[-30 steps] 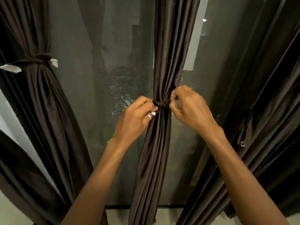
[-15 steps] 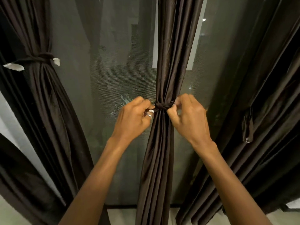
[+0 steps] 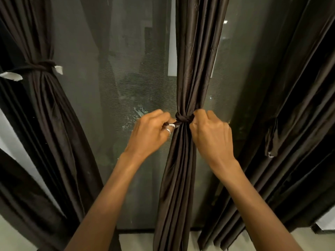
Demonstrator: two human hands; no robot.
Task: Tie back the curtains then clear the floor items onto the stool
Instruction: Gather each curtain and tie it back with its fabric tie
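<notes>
A dark brown curtain panel (image 3: 192, 69) hangs in the middle, gathered tight by a dark tie-back (image 3: 183, 119) knotted around it. My left hand (image 3: 150, 131), wearing a ring, pinches the tie's left end with its white tip. On the other side, my right hand (image 3: 212, 134) grips the tie's right end, with its fingers curled beside the knot. A second curtain (image 3: 50, 113) on the left is bound by its own tie (image 3: 39, 67) with white ends. No stool or floor items are in view.
Loose dark curtain folds (image 3: 290, 124) hang at the right, with a hanging tie strip (image 3: 272, 138) among them. Behind is a dark window with mesh screen (image 3: 116, 87). A strip of pale floor (image 3: 137, 241) shows at the bottom.
Both hands have pulled slightly apart on the tie ends, and the knot has drawn tighter around the middle curtain. The view has shifted a little downward.
</notes>
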